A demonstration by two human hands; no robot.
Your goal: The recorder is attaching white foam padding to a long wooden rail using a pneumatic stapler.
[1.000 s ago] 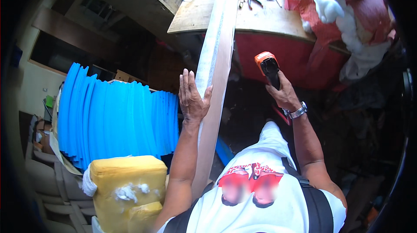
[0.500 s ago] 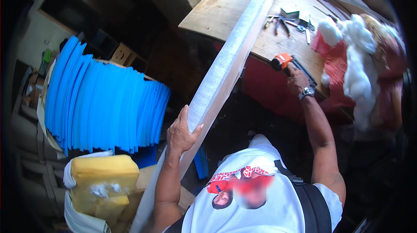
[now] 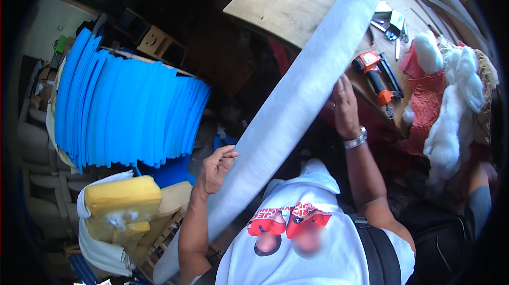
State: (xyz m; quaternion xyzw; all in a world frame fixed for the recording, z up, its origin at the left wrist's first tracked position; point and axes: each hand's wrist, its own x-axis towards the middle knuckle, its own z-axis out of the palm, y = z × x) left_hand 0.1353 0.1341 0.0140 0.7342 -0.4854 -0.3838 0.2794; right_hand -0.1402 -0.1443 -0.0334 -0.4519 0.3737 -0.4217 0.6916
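A long strip (image 3: 297, 104) covered in white fabric slants across the middle, from my lower left up over the table corner. My left hand (image 3: 216, 169) is at its left edge, fingers curled and closed against it. At the right edge, my right hand (image 3: 345, 109) lies alongside with its fingers stretched out, touching or nearly touching the fabric; a watch is on that wrist. An orange and black nail gun (image 3: 377, 79) lies on the table just right of my right hand, held by nobody.
The wooden table (image 3: 286, 6) bears small tools (image 3: 393, 25), red cloth (image 3: 428, 91) and white stuffing (image 3: 448, 118). Many blue sheets (image 3: 127, 110) stand stacked at left, above a yellow foam block (image 3: 122, 195). Another person's arm (image 3: 480, 184) shows at far right.
My right hand has let go of the nail gun, now on the table, and moved to the strip. The strip has turned, its white face now upward. My left hand's grip has shifted.
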